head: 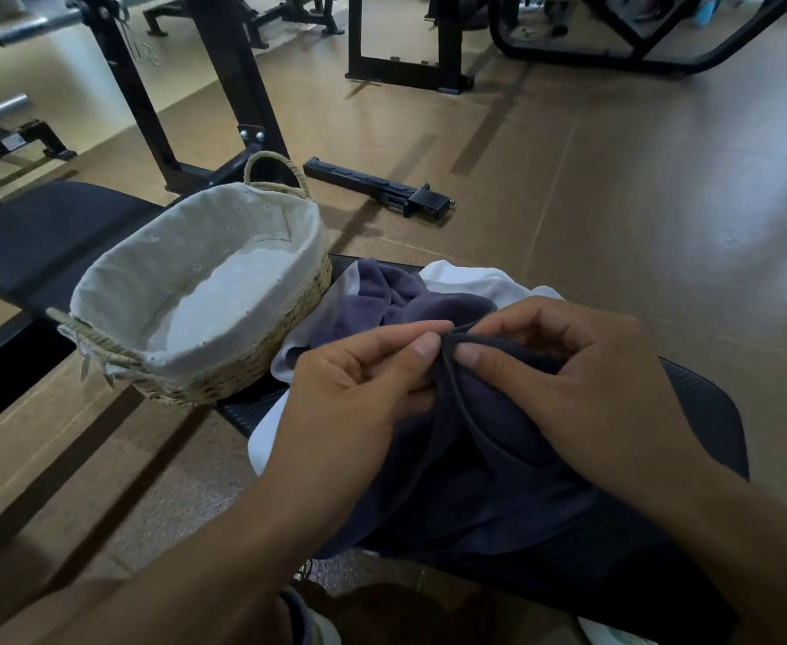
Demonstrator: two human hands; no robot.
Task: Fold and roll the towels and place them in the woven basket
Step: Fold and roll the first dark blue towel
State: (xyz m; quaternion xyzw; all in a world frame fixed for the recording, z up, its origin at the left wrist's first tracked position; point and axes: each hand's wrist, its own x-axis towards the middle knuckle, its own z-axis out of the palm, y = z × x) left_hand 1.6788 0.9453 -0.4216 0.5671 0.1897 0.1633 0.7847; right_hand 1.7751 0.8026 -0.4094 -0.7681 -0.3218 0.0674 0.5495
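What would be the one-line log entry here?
both hands: left hand, right hand pinch dark towel edge | basket: empty | folding: not started

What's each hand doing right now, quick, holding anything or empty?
Left hand: closed, pinching the edge of the dark navy towel.
Right hand: closed, pinching the same towel edge right beside the left.

Dark navy towel (489, 463) is hanging crumpled from my fingers (424, 349); purple towel (401, 295) and white towel (466, 274) are lying bunched beside the empty, cloth-lined woven basket (205, 290).
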